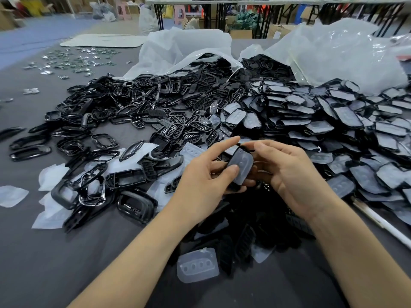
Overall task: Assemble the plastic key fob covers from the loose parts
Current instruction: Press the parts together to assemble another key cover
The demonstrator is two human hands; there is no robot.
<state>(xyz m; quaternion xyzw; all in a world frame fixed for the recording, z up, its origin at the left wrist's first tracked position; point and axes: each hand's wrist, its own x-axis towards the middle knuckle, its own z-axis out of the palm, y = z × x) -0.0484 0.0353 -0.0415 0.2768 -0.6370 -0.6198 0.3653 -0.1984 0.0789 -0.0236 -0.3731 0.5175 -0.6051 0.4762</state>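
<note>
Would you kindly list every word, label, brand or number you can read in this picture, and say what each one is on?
No text can be read anywhere in this picture.
key fob cover: only button bumps, no lettering visible.
clear button pad: button shapes, no readable marks.
cardboard boxes at the back: any print is too blurred to read.
plastic bags: no print visible.

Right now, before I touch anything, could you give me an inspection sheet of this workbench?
Surface: grey table, mostly covered by parts.
Job's things: key fob cover in hand; black frames heaped left; film-faced covers heaped right; translucent button pad nearest.
Clutter: open plastic bags; shiny small pieces far left.
Grippers: left hand and right hand both hold the cover.
Cables: nothing seen.
Surroundings: folding tables, cardboard boxes, pink stool behind.
</note>
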